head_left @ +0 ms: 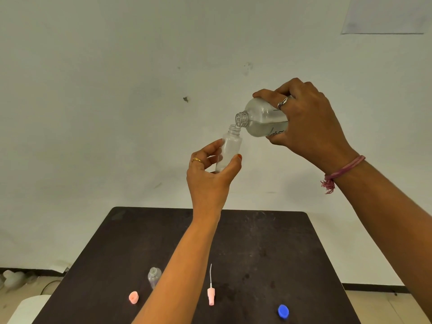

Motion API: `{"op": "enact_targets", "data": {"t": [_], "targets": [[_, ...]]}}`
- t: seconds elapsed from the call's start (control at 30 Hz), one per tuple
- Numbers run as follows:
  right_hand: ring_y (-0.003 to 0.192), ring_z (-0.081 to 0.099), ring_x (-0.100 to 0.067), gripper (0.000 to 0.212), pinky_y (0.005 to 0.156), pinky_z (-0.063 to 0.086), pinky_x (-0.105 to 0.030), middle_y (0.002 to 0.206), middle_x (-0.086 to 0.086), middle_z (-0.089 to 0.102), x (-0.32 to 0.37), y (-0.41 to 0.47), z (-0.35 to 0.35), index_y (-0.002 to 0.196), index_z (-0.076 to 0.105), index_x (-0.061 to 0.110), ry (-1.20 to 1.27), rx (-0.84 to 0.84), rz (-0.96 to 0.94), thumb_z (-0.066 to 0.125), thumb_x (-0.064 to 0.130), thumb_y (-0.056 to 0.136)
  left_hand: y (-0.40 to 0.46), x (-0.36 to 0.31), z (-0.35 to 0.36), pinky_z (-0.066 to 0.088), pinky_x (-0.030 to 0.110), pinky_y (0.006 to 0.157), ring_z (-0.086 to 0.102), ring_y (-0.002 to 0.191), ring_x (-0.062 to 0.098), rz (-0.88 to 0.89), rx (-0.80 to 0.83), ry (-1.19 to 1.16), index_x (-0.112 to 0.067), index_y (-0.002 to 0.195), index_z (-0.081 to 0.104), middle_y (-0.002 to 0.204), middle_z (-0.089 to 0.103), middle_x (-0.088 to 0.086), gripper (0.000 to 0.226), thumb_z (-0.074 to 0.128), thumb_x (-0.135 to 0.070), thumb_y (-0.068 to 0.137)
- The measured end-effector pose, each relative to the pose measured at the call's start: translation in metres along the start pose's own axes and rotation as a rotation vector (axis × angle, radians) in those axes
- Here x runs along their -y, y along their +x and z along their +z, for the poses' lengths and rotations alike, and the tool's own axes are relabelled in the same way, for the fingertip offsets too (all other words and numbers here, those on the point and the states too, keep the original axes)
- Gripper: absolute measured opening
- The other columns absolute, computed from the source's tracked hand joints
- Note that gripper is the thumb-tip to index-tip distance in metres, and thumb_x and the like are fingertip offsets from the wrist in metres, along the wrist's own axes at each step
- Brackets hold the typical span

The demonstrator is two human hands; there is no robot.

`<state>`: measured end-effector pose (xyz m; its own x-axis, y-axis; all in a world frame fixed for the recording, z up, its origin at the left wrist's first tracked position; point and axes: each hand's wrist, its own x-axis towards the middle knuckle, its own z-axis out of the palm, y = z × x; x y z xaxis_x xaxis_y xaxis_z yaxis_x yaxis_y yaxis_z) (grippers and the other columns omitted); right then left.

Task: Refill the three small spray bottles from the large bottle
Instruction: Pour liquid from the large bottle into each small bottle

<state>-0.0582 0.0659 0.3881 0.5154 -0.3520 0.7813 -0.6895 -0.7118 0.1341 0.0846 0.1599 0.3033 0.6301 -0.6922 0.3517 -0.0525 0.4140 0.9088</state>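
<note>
While the right hand [304, 120] grips the tilted large clear plastic bottle [261, 118], its mouth touches the small clear spray bottle [230, 148] pinched by the left hand [210, 176] above the dark table [268, 242]; pouring seems in hand, and next needs more tilt.

A dark table [268, 242] with a scuffed, spotted top fills the near middle, its far edge close to a pale wall [117, 90] marked with a few small dark chips. High at the far right, a pale sheet [385, 15] lies flat on the wall. Near left, beside the table, sits a white object [28, 307], with a thin cable [48, 285] on the floor just beyond it and a dark skirting strip [30, 270] along the wall's foot.
</note>
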Motion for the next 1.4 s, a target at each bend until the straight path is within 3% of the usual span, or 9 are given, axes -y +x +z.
{"op": "enact_targets", "data": {"t": [1.4], "targets": [[0.092,0.053,-0.033,0.072,0.074,0.044,-0.041,0.104,-0.012,0.056,-0.0023,0.0010,0.0083,0.126,0.057,0.022,-0.005,0.010,-0.011,0.084,0.013,0.059,0.0031,0.0068,0.0039,0.045,0.001,0.061,0.061,0.099,0.004,-0.026,-0.020,-0.013,-0.019,0.117,0.062,0.116,0.063,-0.004,0.047,0.080,-0.017,0.074]]}}
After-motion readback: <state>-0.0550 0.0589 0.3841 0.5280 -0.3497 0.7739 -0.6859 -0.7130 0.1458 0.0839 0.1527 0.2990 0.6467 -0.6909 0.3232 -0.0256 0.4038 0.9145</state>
